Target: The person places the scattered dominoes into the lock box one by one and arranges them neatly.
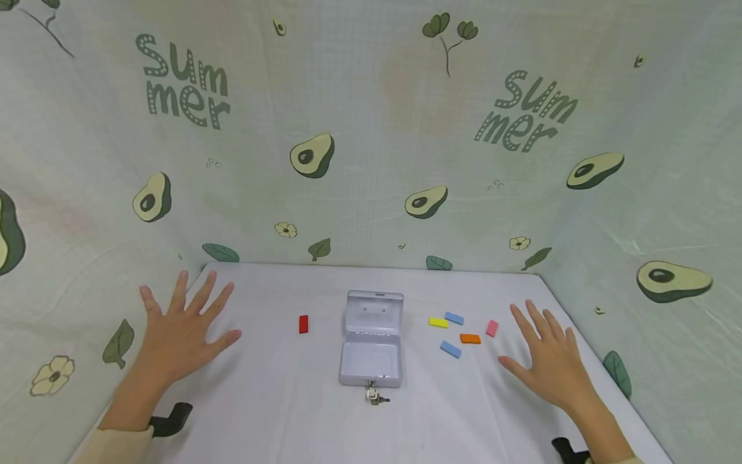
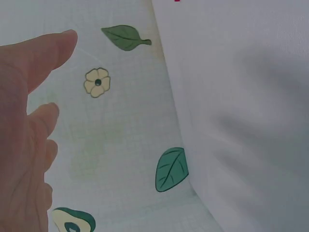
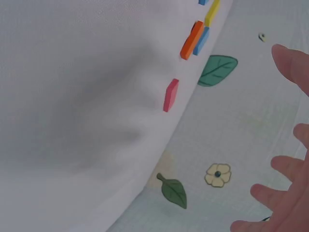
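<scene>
My left hand (image 1: 182, 338) is spread with straight fingers at the left of the table and holds nothing. On the right, my right hand (image 1: 547, 364) is likewise spread, holding nothing. Between them a small pale lilac metal box (image 1: 371, 361) stands with its lid raised; keys (image 1: 373, 394) hang at its front lock. One red block (image 1: 304, 324) lies left of the box. To its right lie a yellow block (image 1: 438, 323), two blue blocks (image 1: 455, 318), an orange block (image 1: 470, 338) and a pink block (image 1: 492, 328), the one nearest my right hand.
A white cloth covers the table (image 1: 261, 399). Pale fabric walls (image 1: 359, 96) printed with avocados, leaves and lettering enclose its back and sides. Dark straps or mounts (image 1: 172, 420) sit at my wrists.
</scene>
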The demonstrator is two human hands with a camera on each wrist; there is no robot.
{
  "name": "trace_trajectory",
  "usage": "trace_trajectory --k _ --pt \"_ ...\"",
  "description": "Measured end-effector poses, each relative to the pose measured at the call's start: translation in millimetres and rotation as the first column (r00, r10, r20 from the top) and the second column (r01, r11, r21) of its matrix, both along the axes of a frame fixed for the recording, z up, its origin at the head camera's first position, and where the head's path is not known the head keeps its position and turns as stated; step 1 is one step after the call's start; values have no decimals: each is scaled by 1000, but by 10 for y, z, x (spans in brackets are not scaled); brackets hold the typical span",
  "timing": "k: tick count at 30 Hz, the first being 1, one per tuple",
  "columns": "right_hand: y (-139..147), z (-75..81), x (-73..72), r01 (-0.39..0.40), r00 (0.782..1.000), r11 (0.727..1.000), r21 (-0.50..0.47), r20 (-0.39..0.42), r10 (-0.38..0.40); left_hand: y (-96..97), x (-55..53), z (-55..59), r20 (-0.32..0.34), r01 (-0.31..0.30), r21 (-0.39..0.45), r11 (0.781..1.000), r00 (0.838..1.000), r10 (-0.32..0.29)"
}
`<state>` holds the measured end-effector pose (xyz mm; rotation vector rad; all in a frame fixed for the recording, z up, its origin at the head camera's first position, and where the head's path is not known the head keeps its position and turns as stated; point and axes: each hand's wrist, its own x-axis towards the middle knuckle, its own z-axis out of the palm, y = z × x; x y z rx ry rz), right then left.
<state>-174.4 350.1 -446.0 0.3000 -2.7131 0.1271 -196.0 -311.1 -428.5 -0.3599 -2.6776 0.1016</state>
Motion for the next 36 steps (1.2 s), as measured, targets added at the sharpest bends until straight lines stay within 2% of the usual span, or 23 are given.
trace_trajectory --k 8,16,26,36 --pt "-72 2 -64 -43 999 999 -14 -8 43 63 -30 -58 -28 38 2 999 999 -38" --pt "-145 31 -128 -83 997 996 -20 10 83 182 -58 -58 -33 73 19 997 997 -72" --pt "-242 20 -233 -125 991 991 -41 50 127 377 -74 -139 21 108 75 991 994 -110" --pt "-301 -20 -299 -120 984 988 -94 122 131 644 -122 -181 108 144 166 976 981 -163"
